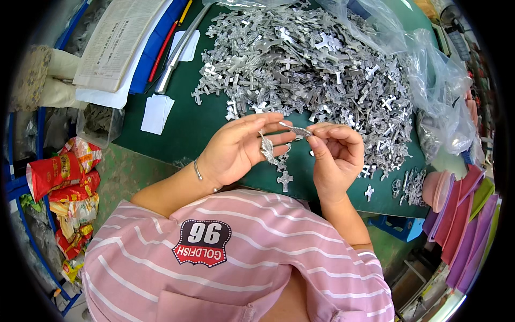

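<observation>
As both hands meet over its near edge, green tabletop (185, 129): work surface, carrying the loose metal stock.
Charm heap (300, 64): grey metal pieces, many cross-shaped, piled just beyond the fingers.
Left hand (236, 144): fingers extended and slightly spread, not clenched.
Right hand (339, 155): thumb and forefinger pinching one end of the curved strip; other fingers curled.
Curved strip (298, 130): feather-textured metal, held above the tabletop between the hands, free end close to the left fingertips.
Leaf-shaped piece (266, 148): at the left fingers; worn or merely resting there, view too poor to say.
Cross charm (285, 181): lower than both hands, near the table edge.
Pinch: best kept at the strip's end, textured face uncovered; left fingertips should steady the free end lightly. Press gradually, since thin metal could kink; work clear of the heap, as a dropped piece would be hard to pick out.
</observation>
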Available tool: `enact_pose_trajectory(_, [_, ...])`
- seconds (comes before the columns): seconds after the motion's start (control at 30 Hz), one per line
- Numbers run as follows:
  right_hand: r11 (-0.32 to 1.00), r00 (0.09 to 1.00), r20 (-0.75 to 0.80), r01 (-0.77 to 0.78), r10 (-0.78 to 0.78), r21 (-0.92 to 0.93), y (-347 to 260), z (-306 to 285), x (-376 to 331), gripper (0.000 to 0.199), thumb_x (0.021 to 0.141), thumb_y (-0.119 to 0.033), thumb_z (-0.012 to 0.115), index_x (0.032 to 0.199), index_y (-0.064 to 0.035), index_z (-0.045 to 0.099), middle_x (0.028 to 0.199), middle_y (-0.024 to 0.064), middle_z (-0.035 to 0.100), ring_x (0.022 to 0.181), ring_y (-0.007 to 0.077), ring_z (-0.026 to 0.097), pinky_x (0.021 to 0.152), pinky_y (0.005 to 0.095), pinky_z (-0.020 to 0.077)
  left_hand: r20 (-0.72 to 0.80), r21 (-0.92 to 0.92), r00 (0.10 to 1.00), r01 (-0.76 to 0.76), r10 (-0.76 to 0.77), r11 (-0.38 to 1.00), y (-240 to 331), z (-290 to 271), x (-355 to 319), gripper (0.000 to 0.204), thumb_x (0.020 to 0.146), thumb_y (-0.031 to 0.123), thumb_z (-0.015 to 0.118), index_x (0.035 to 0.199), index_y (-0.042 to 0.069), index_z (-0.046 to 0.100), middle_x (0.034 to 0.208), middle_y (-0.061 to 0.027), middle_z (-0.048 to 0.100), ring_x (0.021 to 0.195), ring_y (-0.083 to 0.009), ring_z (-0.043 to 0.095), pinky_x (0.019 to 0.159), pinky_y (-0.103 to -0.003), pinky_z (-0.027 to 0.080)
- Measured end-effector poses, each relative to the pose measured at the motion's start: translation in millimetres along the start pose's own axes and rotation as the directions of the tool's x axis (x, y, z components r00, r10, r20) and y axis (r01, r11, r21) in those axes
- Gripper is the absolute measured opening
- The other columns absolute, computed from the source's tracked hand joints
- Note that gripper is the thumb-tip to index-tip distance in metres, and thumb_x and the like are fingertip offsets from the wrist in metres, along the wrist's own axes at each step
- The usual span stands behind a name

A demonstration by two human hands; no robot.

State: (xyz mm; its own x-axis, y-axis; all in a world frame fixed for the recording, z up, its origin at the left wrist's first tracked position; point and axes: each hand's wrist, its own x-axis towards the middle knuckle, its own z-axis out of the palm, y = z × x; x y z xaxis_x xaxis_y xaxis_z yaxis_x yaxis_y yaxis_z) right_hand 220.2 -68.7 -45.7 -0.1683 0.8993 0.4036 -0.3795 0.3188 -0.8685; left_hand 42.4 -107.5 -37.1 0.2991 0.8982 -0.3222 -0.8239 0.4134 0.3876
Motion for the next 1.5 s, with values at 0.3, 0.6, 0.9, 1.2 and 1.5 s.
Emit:
enact_pose_trajectory(0.3, [0.966, 0.967, -0.043, -0.246, 0.25, 0.077, -3.2, 3.0, -5.1, 0.031, 0.077, 0.014, 0.061, 0.103, 0.0013, 0.047, 0.093, 0.0137, 0.059, 0.083, 0.018, 0.061, 0.069, 0.0293, 0.0553, -0.088, 0.359, 0.978, -0.148, 0.191, 0.922, -4.9, 7.1, -3.6, 0.019, 0.09, 0.016, 0.058, 0.101, 0.001, 0.057, 0.08, -0.0045, 0.059, 0.06, -0.0065, 0.052, 0.048, -0.02, 0.043])
enact_pose_trajectory(0.6, [0.818, 0.837, -0.042, -0.521, 0.546, 0.245, -3.8, -2.2, -2.4, 0.02, 0.094, -0.015, 0.05, 0.1, 0.0033, 0.054, 0.086, 0.0115, 0.06, 0.074, 0.0168, 0.062, 0.059, 0.0265, 0.0546, -0.219, 0.324, 0.954, -0.128, 0.206, 0.937, -5.9, 5.8, 0.2, 0.014, 0.091, 0.016, 0.057, 0.085, 0.003, 0.056, 0.071, -0.0031, 0.058, 0.054, -0.0063, 0.049, 0.044, -0.021, 0.039])
enact_pose_trajectory(0.9, [0.889, 0.893, -0.041, -0.45, 0.448, -0.081, -6.9, 2.9, -5.3, 0.008, 0.085, -0.003, 0.06, 0.09, 0.003, 0.059, 0.084, 0.0097, 0.062, 0.066, 0.0144, 0.063, 0.057, 0.0236, 0.0514, -0.156, 0.274, 0.967, -0.153, 0.201, 0.95, -7.8, -2.7, 2.7, 0.015, 0.092, 0.017, 0.055, 0.09, 0.002, 0.058, 0.091, -0.0094, 0.061, 0.076, -0.0124, 0.057, 0.066, -0.028, 0.048])
enact_pose_trajectory(1.2, [0.751, 0.918, 0.39, 0.31, -0.077, -0.583, 1.4, 12.0, 2.4, 0.02, 0.069, 0.001, 0.07, 0.087, -0.0019, 0.06, 0.087, 0.0096, 0.061, 0.076, 0.0255, 0.058, 0.068, 0.0339, 0.0473, 0.033, -0.293, 0.999, -0.003, 0.013, 0.956, -5.9, -11.4, 10.7, 0.024, 0.096, 0.009, 0.036, 0.115, 0.002, 0.048, 0.125, -0.0188, 0.049, 0.125, -0.0322, 0.041, 0.103, -0.045, 0.036])
enact_pose_trajectory(1.5, [0.771, 0.941, 0.255, -0.012, 0.224, -0.636, 3.4, 7.8, -10.8, 0.025, 0.069, -0.005, 0.075, 0.088, -0.0001, 0.06, 0.076, 0.0083, 0.059, 0.06, 0.0175, 0.056, 0.052, 0.0268, 0.0451, -0.032, -0.241, 0.983, -0.184, 0.181, 0.953, -6.0, -7.2, 10.7, 0.027, 0.095, 0.007, 0.037, 0.121, 0.002, 0.041, 0.134, -0.0178, 0.041, 0.13, -0.0314, 0.034, 0.107, -0.045, 0.032])
